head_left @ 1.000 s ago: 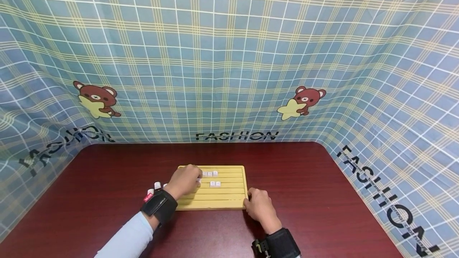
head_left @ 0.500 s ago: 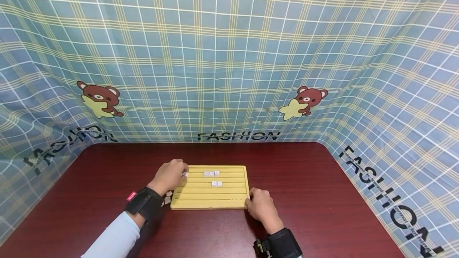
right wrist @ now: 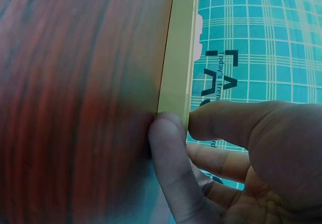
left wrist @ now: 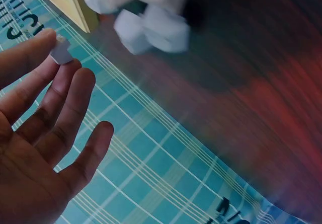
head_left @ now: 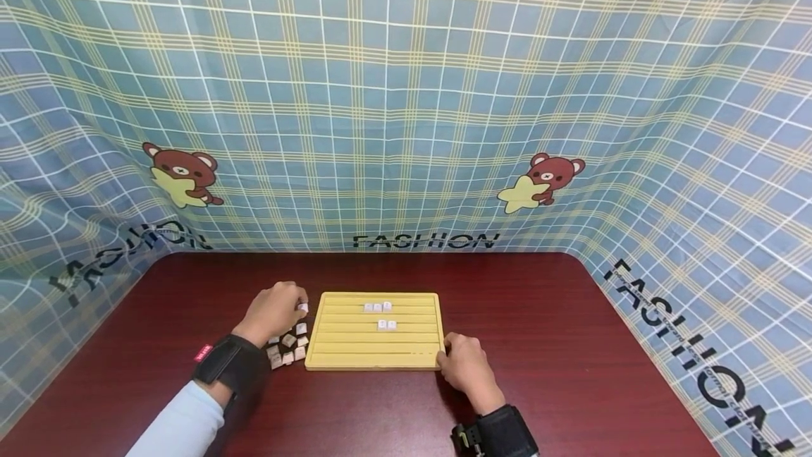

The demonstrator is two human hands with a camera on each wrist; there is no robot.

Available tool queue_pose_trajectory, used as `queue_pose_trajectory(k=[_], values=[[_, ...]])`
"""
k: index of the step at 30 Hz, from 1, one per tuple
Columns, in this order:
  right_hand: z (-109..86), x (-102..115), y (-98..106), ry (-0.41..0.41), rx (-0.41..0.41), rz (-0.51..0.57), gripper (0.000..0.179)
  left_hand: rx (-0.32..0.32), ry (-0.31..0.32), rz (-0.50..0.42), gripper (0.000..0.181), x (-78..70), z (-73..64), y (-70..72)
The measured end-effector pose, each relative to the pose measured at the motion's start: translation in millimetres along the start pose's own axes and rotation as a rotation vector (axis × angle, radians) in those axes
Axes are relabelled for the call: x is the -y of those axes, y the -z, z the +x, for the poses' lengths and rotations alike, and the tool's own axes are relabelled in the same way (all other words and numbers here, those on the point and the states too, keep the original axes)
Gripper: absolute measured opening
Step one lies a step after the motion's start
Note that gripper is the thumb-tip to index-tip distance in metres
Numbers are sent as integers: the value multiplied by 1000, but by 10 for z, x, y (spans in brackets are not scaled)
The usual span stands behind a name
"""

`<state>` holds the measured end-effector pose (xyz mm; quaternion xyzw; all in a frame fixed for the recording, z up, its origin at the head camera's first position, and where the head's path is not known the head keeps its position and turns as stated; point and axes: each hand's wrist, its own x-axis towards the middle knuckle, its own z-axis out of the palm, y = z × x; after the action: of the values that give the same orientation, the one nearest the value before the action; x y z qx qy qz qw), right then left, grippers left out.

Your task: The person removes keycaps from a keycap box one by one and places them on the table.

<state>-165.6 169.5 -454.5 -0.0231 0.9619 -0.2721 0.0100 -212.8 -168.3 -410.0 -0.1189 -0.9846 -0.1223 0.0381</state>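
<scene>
In the head view, my left hand point(head_left: 274, 310) is just left of the yellow grooved board point(head_left: 355, 360), over the table. Between thumb and fingertips it pinches a small white keycap point(left wrist: 62, 53); the little finger stands free. My right hand point(head_left: 467, 367) grips the board's near right corner, thumb and a finger on its edge point(right wrist: 177, 58) in the right wrist view. On the board, three white keycaps point(head_left: 377, 307) form a row in an upper groove, and two more keycaps point(head_left: 386, 324) lie lower down. The marks on them are too small to read.
Several loose keycaps point(head_left: 288, 357) lie on the dark red table point(head_left: 380, 415) left of the board, some partly behind my left hand. A blue checked cloth point(head_left: 406, 125) with printed bears rises behind the table and along both sides.
My left hand has moved left, from over the board to beyond its left edge, with the keycap in its fingers. The right hand stays at the corner.
</scene>
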Motion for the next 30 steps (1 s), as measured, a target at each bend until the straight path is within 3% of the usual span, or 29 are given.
queue_pose_trajectory(k=[12, 20, 30], values=[[9, -21, -6, 19, -25, -21, 28, -21, 17, 27, 9, 277, -96, 33], [17, -20, -9, 25, -32, -24, 28, -17, 27, 34, 6, 366, -136, 88], [24, -19, -31, 7, -20, -25, 26, 10, 38, 27, 6, 477, -199, 7]])
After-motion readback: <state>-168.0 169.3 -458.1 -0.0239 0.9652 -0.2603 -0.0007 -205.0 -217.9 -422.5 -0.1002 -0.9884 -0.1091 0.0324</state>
